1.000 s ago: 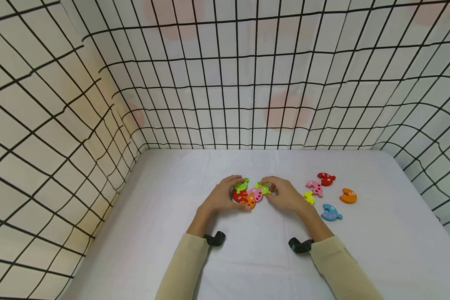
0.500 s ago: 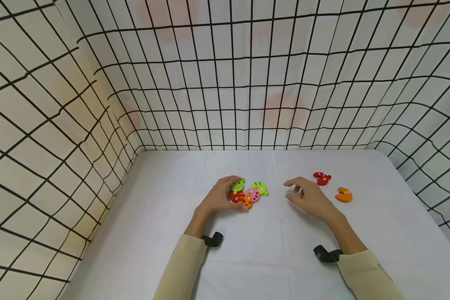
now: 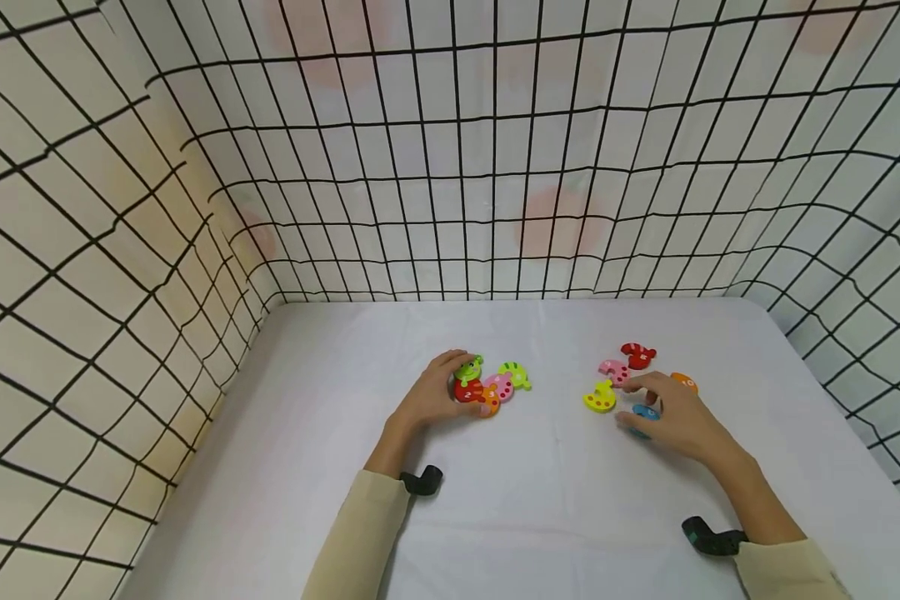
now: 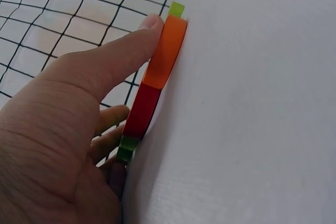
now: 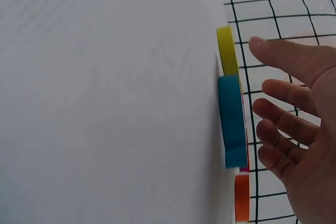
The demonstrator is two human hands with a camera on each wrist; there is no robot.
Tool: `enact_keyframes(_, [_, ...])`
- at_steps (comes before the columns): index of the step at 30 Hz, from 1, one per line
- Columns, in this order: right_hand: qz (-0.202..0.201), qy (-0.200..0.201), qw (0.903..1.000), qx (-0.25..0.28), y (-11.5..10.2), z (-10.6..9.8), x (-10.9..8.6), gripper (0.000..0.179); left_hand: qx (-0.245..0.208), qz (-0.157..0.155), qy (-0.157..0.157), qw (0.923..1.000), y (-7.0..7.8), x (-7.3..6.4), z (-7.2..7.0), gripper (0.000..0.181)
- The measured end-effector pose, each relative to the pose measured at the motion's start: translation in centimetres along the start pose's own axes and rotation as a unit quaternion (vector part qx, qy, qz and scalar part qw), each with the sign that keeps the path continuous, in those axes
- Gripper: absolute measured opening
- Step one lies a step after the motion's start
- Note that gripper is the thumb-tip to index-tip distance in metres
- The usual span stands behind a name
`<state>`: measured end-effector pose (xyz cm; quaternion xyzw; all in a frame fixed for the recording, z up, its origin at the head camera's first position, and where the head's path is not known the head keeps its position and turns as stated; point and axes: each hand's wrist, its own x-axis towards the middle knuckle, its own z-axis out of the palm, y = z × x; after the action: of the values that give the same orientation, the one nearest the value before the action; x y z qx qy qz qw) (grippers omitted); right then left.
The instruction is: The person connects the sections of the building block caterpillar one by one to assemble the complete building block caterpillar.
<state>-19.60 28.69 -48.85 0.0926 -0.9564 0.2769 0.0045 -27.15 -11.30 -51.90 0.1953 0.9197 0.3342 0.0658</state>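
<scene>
The joined row (image 3: 490, 385) is steadied by the left hand (image 3: 437, 398), thumb pressed on its edge. The right hand (image 3: 671, 417), fingers spread and apparently empty, hovers over the blue piece (image 3: 642, 412); it is best pinched by its edges and lifted flat.

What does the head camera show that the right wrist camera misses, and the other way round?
Only the head view shows the left hand resting on the joined row of colourful numbered puzzle pieces, plus the red loose piece and the pink loose piece.

Only the right wrist view shows the pieces edge-on, revealing their thickness, and the gap between the open fingers and the pieces.

Both show the right hand over the blue piece, beside the yellow piece, on the white table.
</scene>
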Motion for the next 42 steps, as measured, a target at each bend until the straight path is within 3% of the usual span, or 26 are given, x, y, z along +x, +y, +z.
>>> enact_keyframes(5, [0.002,-0.018,0.9996,-0.022,1.0,-0.2,-0.8,0.073,-0.010,-0.003,-0.004,0.9999,-0.1,0.1,-0.1,0.092])
enact_keyframes(17, [-0.012,-0.022,0.9993,-0.029,2.7,-0.2,-1.5,0.060,0.005,-0.016,-0.002,0.9999,-0.4,-0.1,-0.5,0.092])
enact_keyframes(24, [0.007,-0.021,0.9996,-0.020,2.1,-0.6,-1.4,0.060,0.013,-0.019,0.005,0.9997,-1.0,-0.3,-0.4,0.093])
enact_keyframes(32, [-0.009,0.010,0.9998,-0.015,1.0,-1.6,-0.7,0.060,0.007,-0.019,0.006,0.9998,-1.2,-0.3,-0.4,0.092])
enact_keyframes(42, [-0.018,0.024,0.9996,0.000,-0.8,-0.7,1.4,0.058,0.000,-0.018,0.004,0.9998,-1.1,-0.3,-0.5,0.091])
